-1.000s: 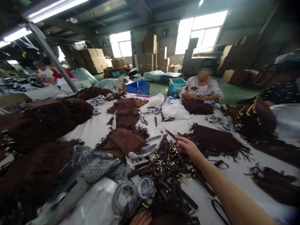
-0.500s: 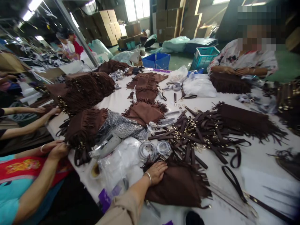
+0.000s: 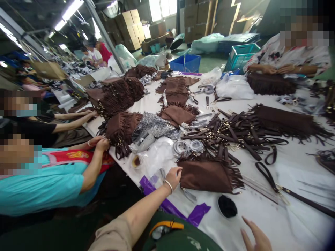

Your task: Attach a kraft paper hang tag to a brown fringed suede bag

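My left hand [image 3: 173,176], a bangle on its wrist, reaches to the left edge of a brown fringed suede bag [image 3: 209,174] that lies flat on the white table [image 3: 261,209]; its fingers are curled at the bag's edge, and I cannot tell whether they grip it. My right hand [image 3: 255,235] hovers open at the bottom edge, fingers spread, holding nothing, close to a small black round object [image 3: 227,206]. A pile of dark brown straps with gold clasps [image 3: 230,134] lies just beyond the bag.
Purple plastic sheet [image 3: 178,211] hangs at the table's near edge. Coils of grey cord [image 3: 185,147], clear plastic bags [image 3: 157,157], more fringed bags [image 3: 123,127] and long straps [image 3: 269,177] cover the table. Co-workers sit at the left [image 3: 52,174] and far right [image 3: 288,59].
The view swung left and down. My left hand slid from the top of the fringed bag to its left edge. My right hand, earlier reaching into the strap pile, now hovers open near me.
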`<action>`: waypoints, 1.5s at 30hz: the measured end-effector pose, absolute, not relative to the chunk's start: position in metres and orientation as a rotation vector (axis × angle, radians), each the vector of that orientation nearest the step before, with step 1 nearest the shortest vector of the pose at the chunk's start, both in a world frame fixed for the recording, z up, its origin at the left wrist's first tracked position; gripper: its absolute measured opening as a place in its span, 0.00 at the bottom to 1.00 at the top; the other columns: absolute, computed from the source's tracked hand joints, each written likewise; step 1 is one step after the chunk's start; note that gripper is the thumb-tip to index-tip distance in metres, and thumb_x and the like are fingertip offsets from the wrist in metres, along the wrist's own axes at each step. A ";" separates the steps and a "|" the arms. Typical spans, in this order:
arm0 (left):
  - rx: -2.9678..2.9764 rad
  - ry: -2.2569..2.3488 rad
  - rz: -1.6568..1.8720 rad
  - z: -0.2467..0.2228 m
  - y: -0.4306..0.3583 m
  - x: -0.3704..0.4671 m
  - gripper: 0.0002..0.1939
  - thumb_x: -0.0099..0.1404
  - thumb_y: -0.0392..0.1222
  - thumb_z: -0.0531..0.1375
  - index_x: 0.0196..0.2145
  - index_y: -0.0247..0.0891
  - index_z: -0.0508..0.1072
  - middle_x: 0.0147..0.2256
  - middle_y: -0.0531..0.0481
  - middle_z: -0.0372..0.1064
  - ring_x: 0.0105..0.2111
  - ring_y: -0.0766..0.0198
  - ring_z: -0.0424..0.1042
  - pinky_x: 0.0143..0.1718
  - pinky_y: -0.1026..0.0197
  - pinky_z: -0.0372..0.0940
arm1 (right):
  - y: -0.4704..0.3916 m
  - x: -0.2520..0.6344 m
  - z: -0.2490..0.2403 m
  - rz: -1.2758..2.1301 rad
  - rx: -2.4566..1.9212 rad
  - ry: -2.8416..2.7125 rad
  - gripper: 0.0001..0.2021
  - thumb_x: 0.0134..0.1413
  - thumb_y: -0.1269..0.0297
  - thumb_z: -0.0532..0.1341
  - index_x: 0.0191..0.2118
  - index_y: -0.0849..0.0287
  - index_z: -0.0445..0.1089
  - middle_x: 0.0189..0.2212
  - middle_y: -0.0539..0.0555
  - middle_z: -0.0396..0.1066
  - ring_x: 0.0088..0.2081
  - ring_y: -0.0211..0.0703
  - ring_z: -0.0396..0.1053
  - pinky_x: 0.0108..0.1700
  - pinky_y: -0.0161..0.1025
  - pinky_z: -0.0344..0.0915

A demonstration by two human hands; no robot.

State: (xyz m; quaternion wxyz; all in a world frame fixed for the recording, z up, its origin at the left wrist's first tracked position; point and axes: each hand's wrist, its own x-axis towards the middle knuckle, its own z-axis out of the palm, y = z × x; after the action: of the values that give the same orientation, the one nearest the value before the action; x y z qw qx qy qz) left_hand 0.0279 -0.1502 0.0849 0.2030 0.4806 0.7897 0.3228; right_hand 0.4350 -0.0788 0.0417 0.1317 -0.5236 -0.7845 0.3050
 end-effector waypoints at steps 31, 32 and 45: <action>0.793 1.845 0.683 0.093 -0.162 0.056 0.12 0.53 0.35 0.62 0.37 0.31 0.71 0.27 0.54 0.69 0.25 0.70 0.65 0.28 0.68 0.61 | -0.091 0.225 0.094 1.771 -1.113 -2.264 0.22 0.47 0.43 0.56 0.33 0.59 0.73 0.33 0.54 0.75 0.41 0.53 0.71 0.44 0.41 0.65; 0.798 1.838 0.674 0.093 -0.160 0.056 0.12 0.53 0.34 0.61 0.37 0.30 0.71 0.28 0.53 0.69 0.25 0.70 0.66 0.28 0.69 0.61 | -0.092 0.223 0.095 1.774 -1.140 -2.242 0.22 0.48 0.42 0.55 0.29 0.59 0.71 0.28 0.54 0.73 0.37 0.52 0.70 0.40 0.41 0.65; 1.115 1.986 0.215 0.131 -0.161 0.042 0.23 0.52 0.39 0.63 0.46 0.34 0.67 0.43 0.38 0.69 0.51 0.41 0.63 0.56 0.39 0.48 | -0.091 0.227 0.097 1.917 -1.244 -2.107 0.23 0.49 0.41 0.54 0.29 0.58 0.71 0.29 0.52 0.72 0.37 0.48 0.67 0.40 0.37 0.60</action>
State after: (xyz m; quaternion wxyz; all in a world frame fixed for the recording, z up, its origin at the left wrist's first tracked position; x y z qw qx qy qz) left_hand 0.0424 -0.1611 0.1305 0.4142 0.4436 0.7902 0.0857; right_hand 0.2274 -0.0910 0.0968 0.0169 -0.4001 -0.6778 0.6166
